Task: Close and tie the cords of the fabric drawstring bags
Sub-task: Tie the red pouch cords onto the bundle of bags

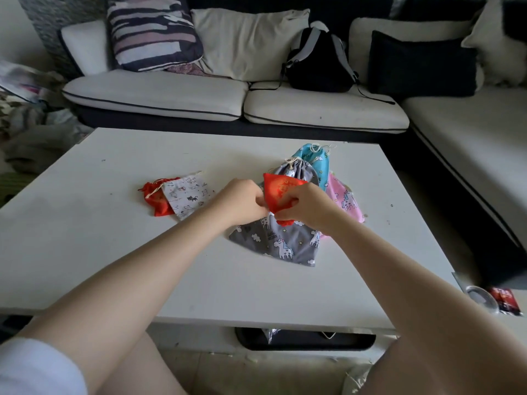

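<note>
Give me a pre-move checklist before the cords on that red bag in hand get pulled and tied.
1. Red bag held by both hands: ok; left hand and right hand pinch it at its lower end, above the grey unicorn bag.
2. Cords found and separated: cannot tell; fingers hide them.
3. Mouth of the red bag drawn shut: cannot tell.
4. Room to set it down: ok; bare white table lies to the left.
5. Other bags out of the way: not ok; grey, blue bag and pink bag lie stacked right under the hands.
</note>
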